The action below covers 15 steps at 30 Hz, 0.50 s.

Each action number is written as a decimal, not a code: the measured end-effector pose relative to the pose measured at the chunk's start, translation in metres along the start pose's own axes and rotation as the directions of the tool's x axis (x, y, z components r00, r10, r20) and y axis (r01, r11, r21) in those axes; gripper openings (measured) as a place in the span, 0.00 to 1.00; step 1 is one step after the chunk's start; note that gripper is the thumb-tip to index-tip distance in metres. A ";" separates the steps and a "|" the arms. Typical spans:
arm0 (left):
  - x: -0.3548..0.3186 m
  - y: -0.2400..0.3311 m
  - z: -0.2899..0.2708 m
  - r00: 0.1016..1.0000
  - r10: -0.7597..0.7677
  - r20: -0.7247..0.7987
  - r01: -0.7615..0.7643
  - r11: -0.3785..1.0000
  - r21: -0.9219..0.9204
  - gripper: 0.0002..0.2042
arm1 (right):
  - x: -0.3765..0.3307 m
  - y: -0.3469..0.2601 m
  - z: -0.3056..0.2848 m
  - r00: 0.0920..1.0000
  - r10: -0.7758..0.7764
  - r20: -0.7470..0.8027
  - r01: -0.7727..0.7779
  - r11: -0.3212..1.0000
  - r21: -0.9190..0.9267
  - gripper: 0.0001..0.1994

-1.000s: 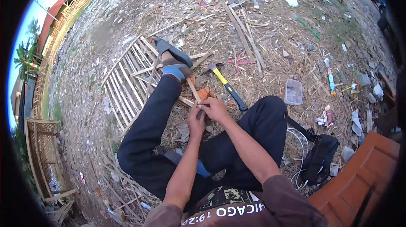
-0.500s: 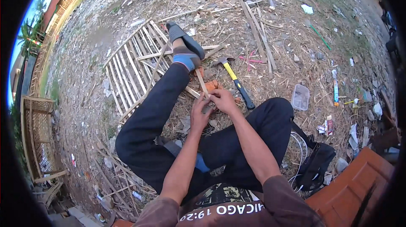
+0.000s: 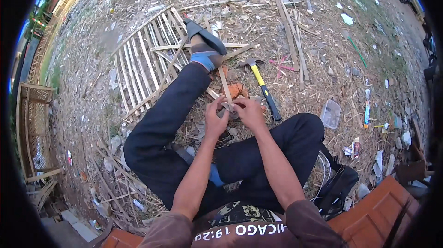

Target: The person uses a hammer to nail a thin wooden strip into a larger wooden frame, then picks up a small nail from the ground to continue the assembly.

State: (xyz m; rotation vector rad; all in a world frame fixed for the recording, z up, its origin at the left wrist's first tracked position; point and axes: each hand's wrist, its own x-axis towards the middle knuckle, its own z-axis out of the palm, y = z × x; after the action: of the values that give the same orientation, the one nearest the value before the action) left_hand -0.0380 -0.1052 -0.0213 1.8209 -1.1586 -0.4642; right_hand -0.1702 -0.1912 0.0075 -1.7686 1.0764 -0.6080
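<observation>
Both my hands meet at the near end of a thin wooden strip (image 3: 224,81), which runs away from me and passes beneath my raised left foot. The fingers of my left hand (image 3: 215,121) curl against the strip's left edge near a grey piece; how firmly they grip is hard to see. From the other side, my right hand (image 3: 250,115) pinches the strip's end between thumb and fingers. A claw hammer (image 3: 261,83) with a yellow and black handle lies on the ground, just beyond my right hand. Orange brick pieces (image 3: 234,90) sit beside the strip.
A slatted wooden frame (image 3: 138,70) lies left of my foot. Long sticks (image 3: 290,38) rest at the far right. Nearer lie a clear plastic container (image 3: 330,114), a black bag (image 3: 339,183) and a reddish-brown wooden panel (image 3: 380,218). Litter and stones cover the ground.
The whole view has shifted slightly. My hands have drawn a little apart around the strip's end, and more of that end shows between my fingers. The hammer lies still.
</observation>
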 end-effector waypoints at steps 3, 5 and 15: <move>0.006 0.000 0.002 0.999 0.004 0.043 0.003 0.988 -0.154 0.26 | -0.002 0.001 0.001 0.999 -0.049 0.020 0.051 0.996 -0.080 0.10; 0.005 -0.001 0.004 0.997 0.003 0.081 0.012 0.982 -0.187 0.26 | -0.003 0.001 0.002 0.998 -0.061 0.018 0.062 0.994 -0.090 0.10; 0.002 -0.015 0.018 0.997 -0.055 0.053 0.067 0.965 -0.255 0.29 | -0.001 -0.002 0.003 0.981 -0.189 -0.052 0.186 0.981 -0.053 0.07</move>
State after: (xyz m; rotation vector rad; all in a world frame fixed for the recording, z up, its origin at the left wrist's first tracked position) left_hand -0.0416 -0.1137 -0.0424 1.6303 -1.0234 -0.6635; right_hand -0.1674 -0.1884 0.0077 -1.9193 0.9761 -0.7574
